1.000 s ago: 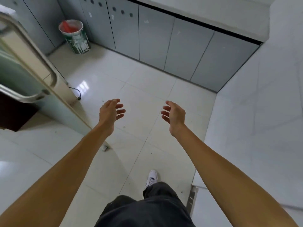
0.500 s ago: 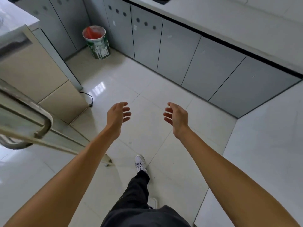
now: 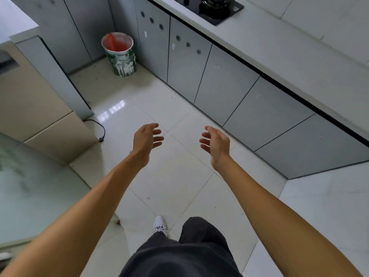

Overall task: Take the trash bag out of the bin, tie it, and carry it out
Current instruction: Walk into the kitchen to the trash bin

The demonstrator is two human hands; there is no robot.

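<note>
A round bin [image 3: 122, 60] with a green and white patterned wall stands on the floor in the far corner, against the grey cabinets. A red trash bag [image 3: 117, 43] lines its inside and shows at the rim. My left hand [image 3: 146, 139] and my right hand [image 3: 216, 144] are stretched out in front of me over the tiled floor, palms facing each other, fingers apart, holding nothing. Both hands are well short of the bin, which lies up and to the left of them.
Grey cabinet doors [image 3: 225, 88] run along the right under a white counter with a black hob [image 3: 213, 7]. A beige appliance [image 3: 32, 100] with a black cable [image 3: 99, 128] stands at the left. A glass panel [image 3: 30, 186] fills the lower left. White floor tiles [image 3: 175, 176] lie ahead.
I have walked forward into the kitchen. The bin has come closer and more toward the centre of the view. The door handle at the left has left the view. My hands stay open.
</note>
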